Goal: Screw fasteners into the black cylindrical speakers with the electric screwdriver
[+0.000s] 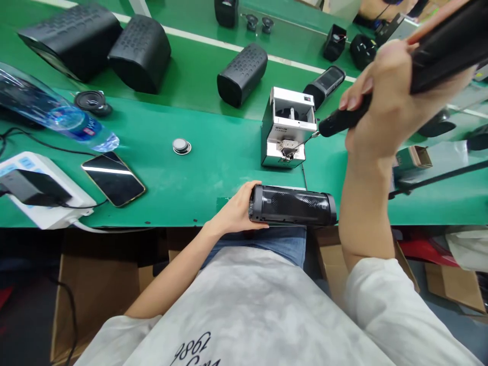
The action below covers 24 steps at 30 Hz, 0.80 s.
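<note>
My left hand [241, 209] grips the left end of a black speaker housing [293, 206], which lies lengthwise at the table's front edge. Raised on the right, my right hand [385, 101] is wrapped round a black electric screwdriver [345, 118]. The screwdriver slants down to the left, and its thin bit reaches the front outlet of a silver screw feeder [269, 133]. Whether a screw sits on the bit is too small to tell. The feeder stands just beyond the speaker housing.
Several black speaker housings [242, 73] stand along the back. A small round speaker driver [182, 146] lies left of centre. Further left are a phone [114, 178], a water bottle [72, 119], a loose driver [91, 101] and a white power strip [49, 213] with cables.
</note>
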Available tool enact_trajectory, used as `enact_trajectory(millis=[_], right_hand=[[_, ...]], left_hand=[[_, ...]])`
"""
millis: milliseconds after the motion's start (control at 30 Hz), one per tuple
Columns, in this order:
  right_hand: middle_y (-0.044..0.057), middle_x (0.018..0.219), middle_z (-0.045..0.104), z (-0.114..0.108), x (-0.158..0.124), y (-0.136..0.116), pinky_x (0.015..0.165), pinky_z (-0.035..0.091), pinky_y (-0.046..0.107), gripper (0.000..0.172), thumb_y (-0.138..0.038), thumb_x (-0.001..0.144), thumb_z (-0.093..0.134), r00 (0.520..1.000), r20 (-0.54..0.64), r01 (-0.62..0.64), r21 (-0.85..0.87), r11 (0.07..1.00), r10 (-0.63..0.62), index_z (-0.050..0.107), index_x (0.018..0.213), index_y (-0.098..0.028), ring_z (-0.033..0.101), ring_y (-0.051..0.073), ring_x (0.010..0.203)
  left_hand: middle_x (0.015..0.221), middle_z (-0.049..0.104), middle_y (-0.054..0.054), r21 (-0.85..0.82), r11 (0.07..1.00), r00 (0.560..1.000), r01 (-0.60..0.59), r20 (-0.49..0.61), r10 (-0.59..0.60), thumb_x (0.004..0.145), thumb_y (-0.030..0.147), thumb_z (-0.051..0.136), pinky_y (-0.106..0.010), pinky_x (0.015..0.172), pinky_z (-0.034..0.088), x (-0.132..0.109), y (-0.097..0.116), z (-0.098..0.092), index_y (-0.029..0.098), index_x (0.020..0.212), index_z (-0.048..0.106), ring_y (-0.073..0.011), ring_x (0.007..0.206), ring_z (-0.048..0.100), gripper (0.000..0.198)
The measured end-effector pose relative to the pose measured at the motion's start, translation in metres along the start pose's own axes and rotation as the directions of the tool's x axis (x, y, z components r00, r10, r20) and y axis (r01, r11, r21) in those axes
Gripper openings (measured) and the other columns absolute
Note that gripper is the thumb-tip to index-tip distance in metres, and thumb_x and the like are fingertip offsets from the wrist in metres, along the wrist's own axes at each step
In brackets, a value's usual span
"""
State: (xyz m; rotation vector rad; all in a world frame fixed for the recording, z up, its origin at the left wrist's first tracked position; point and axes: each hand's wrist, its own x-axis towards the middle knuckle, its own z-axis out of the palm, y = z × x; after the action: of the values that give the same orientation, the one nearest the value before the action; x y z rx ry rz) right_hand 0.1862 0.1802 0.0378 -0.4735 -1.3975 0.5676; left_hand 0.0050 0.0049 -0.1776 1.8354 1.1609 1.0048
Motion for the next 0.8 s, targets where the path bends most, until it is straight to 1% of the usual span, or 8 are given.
enact_trajectory(millis=[100,267,333,400,467,533,700,800], right_hand=[[-0.005,0.087,0.055,0.011,-0.002,0.026,0.041,0.033,0.034,0.021,-0.026,0.094,0.064,0.982,-0.003,0.191,-0.01,0.982,-0.191,0.047,0.106,-0.028,0.04,0.007,0.044],[-0.006,0.08,0.05,0.013,-0.001,0.034,0.043,0.039,0.037,0.022,-0.022,0.1,0.063,0.99,0.105,0.1,-0.081,0.992,-0.092,0.046,0.106,-0.035,0.044,0.01,0.049],[-0.005,0.079,0.049,0.007,-0.002,0.027,0.045,0.042,0.037,0.023,-0.027,0.098,0.068,0.994,0.104,0.023,-0.072,0.997,-0.015,0.047,0.104,-0.035,0.046,0.011,0.052],[-0.005,0.08,0.053,-0.001,-0.008,0.015,0.051,0.049,0.035,0.032,-0.036,0.096,0.08,0.979,0.138,-0.133,-0.126,0.983,0.15,0.05,0.106,-0.035,0.053,0.012,0.06],[-0.003,0.083,0.058,-0.011,-0.017,-0.001,0.058,0.056,0.033,0.042,-0.045,0.091,0.09,0.922,0.187,-0.299,-0.214,0.93,0.34,0.053,0.11,-0.036,0.061,0.014,0.071],[-0.002,0.084,0.059,-0.02,-0.026,-0.017,0.061,0.059,0.033,0.047,-0.05,0.087,0.095,0.882,0.2,-0.379,-0.24,0.894,0.428,0.057,0.11,-0.035,0.066,0.017,0.077],[-0.001,0.079,0.053,-0.041,-0.03,-0.047,0.057,0.057,0.03,0.045,-0.051,0.086,0.094,0.901,0.107,-0.398,-0.188,0.898,0.421,0.058,0.102,-0.029,0.065,0.017,0.073],[-0.003,0.072,0.044,-0.052,-0.021,-0.057,0.049,0.048,0.026,0.04,-0.042,0.08,0.09,0.929,0.015,-0.363,-0.146,0.92,0.369,0.055,0.092,-0.026,0.053,0.012,0.06]], left_hand=[[0.166,0.053,-0.022,0.001,1.0,1.0,0.004,0.003,-0.004,0.075,0.052,0.107,-0.064,0.131,0.051,-0.001,0.0,0.0,0.026,0.167,0.034,-0.0463,0.155,0.058,0.12],[0.167,0.052,-0.022,0.007,1.0,1.0,0.018,0.006,-0.018,0.076,0.051,0.107,-0.063,0.131,0.051,-0.001,0.0,0.001,0.026,0.168,0.034,-0.0465,0.157,0.057,0.12],[0.168,0.052,-0.022,0.004,1.0,1.0,0.016,0.005,-0.016,0.075,0.051,0.107,-0.063,0.131,0.051,-0.001,0.0,0.001,0.026,0.169,0.034,-0.0464,0.157,0.057,0.121],[0.167,0.052,-0.022,-0.004,1.0,1.0,0.011,0.003,-0.011,0.075,0.051,0.107,-0.064,0.131,0.051,-0.001,-0.001,0.001,0.026,0.169,0.034,-0.0462,0.156,0.058,0.121],[0.166,0.053,-0.022,-0.008,1.0,1.0,0.005,-0.001,-0.005,0.076,0.053,0.106,-0.064,0.131,0.051,-0.001,-0.002,0.001,0.026,0.169,0.034,-0.0462,0.155,0.058,0.121],[0.165,0.053,-0.022,-0.005,1.0,1.0,-0.005,-0.002,0.005,0.076,0.054,0.105,-0.064,0.13,0.052,-0.001,-0.002,0.001,0.026,0.169,0.033,-0.0461,0.154,0.058,0.12],[0.165,0.053,-0.022,0.02,0.999,1.0,-0.031,0.003,0.031,0.079,0.054,0.104,-0.064,0.13,0.052,-0.001,-0.003,0.001,0.026,0.169,0.031,-0.0462,0.155,0.058,0.119],[0.167,0.051,-0.022,0.029,0.999,1.0,-0.028,0.006,0.028,0.079,0.053,0.103,-0.065,0.131,0.051,-0.002,-0.003,0.001,0.028,0.169,0.031,-0.0466,0.156,0.057,0.118]])
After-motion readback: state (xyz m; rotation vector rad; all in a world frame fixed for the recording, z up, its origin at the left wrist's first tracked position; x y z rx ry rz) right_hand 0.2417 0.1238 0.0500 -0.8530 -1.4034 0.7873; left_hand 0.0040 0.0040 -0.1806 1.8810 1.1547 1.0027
